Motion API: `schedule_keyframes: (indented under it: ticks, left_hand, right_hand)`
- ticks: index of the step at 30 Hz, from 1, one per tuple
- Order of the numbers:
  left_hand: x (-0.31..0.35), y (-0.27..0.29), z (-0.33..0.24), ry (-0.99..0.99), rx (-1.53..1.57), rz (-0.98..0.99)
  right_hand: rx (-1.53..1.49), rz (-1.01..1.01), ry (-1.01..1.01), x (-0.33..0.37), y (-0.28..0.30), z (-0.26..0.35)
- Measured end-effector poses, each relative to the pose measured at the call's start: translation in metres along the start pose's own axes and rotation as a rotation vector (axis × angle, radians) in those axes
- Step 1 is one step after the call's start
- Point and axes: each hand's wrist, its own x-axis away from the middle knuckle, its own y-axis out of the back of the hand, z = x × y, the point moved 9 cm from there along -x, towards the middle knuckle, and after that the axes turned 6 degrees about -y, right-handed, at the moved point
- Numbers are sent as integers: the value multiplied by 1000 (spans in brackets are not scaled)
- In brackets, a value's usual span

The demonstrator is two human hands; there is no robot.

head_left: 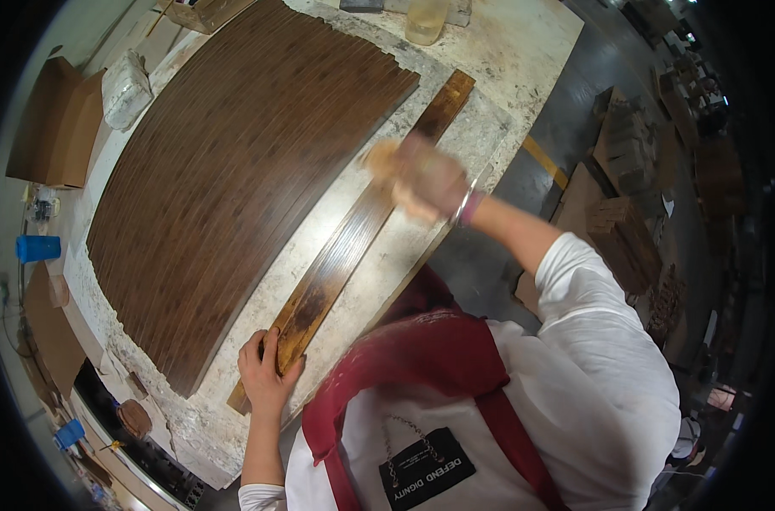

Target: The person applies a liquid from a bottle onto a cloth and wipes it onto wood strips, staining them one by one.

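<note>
A long narrow wooden strip (pixel 341 247), wet and glossy with dark brown patches, lies slantwise on the stained white worktable (pixel 387 255). My left hand (pixel 266 375) rests on its near end, thumb and fingers spread across the wood. Toward the far half, my right hand (pixel 433 179) is smeared by motion. It grips a tan, soft-looking pad (pixel 381 160) against the strip; whether this is a sponge or a folded cloth is too blurred to tell. Left of the strip, many brown wooden strips (pixel 243 179) lie side by side in a broad fanned row.
A clear plastic cup (pixel 426 21) with yellowish liquid stands at the table's far end. Along the left are an open cardboard box (pixel 60 128), a white wrapped bundle (pixel 126 89) and a blue cup (pixel 38 248). Stacked wood (pixel 622 243) stands on the floor at right.
</note>
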Motion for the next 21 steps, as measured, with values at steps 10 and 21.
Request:
schedule_keyframes:
  ticks: [10, 21]
  left_hand:
    - [2, 2, -2, -25, -5, -33]
    - [1, -1, 0, -17, 18, -25]
  right_hand:
    - [338, -177, -3, -4, 36, 31]
    - [139, 288, 507, 85, -203, 88]
